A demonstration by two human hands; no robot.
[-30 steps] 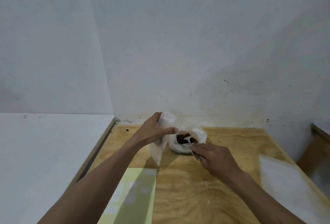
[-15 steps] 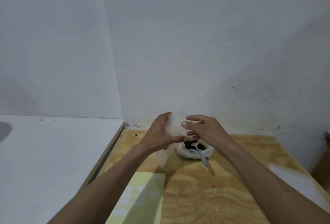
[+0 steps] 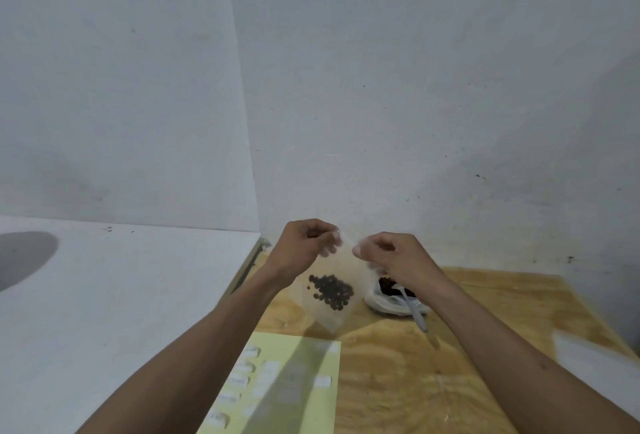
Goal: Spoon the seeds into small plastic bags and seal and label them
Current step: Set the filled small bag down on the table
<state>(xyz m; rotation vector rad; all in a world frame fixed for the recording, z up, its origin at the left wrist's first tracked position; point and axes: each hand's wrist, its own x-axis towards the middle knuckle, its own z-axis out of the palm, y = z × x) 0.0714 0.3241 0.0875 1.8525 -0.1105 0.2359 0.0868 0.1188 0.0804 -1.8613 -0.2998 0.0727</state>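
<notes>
Small clear bag (image 3: 330,295) of dark seeds (image 3: 331,291) held up above the wooden tabletop (image 3: 485,347), top edge pinched by left hand (image 3: 304,248) and right hand (image 3: 394,253). Behind it, white seed bowl (image 3: 388,304) with spoon (image 3: 414,309). Yellow label sheet (image 3: 277,381) nearer.

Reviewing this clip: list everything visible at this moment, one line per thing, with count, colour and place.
small bag: one, clear, held up above the table, dark seeds inside
seeds: a cluster, dark brown, in the small bag
large bag: one, white, on the table behind the right forearm, holding more seeds
spoon: one, pale, resting in the large bag, handle toward the camera
label sheet: one, yellow with white labels, near table edge
table: one, wooden
left hand: pinches the small bag's top
right hand: pinches the small bag's top
</notes>
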